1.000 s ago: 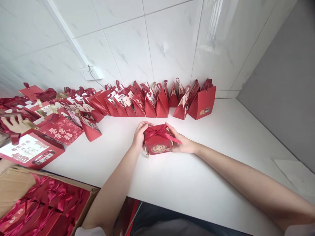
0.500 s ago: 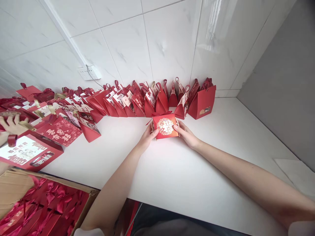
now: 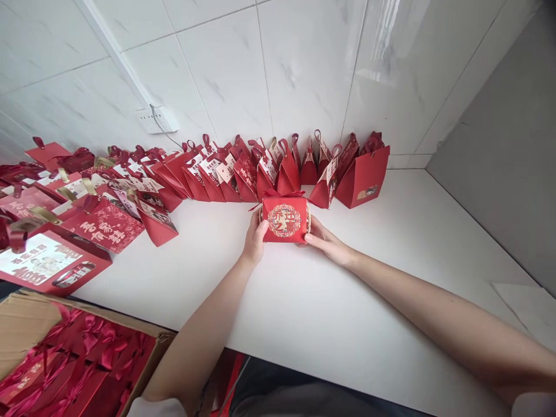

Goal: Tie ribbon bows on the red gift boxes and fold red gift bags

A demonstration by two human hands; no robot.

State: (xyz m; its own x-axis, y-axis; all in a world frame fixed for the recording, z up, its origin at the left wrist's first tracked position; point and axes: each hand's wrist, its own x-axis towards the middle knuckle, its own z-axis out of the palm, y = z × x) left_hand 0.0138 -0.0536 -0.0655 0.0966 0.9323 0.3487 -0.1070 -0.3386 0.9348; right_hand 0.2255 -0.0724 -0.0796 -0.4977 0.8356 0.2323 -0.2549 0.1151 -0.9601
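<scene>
A small red gift box point(image 3: 285, 221) with a round gold emblem and gold lettering is held between my two hands over the white table. A dark red ribbon is tied along its top, and twisted gold cord shows at both sides. My left hand point(image 3: 255, 238) grips the left side, thumb on the front edge. My right hand point(image 3: 326, 240) holds the lower right corner, with its thumb at the front and its other fingers partly hidden behind the box. Just beyond it, a row of red gift bags point(image 3: 289, 169) stands against the wall.
More red gift bags crowd the left end of the white table point(image 3: 304, 313), including a larger bag point(image 3: 56, 263) with a white panel. An open cardboard box point(image 3: 163, 341) of ribboned red boxes is at lower left. A wall socket point(image 3: 157, 120) with a cable sits behind.
The gift box has tilted, so its emblem now looks darker gold instead of shining white. My right thumb has slid down to the lower corner. Another person's hand at far left has gone from view.
</scene>
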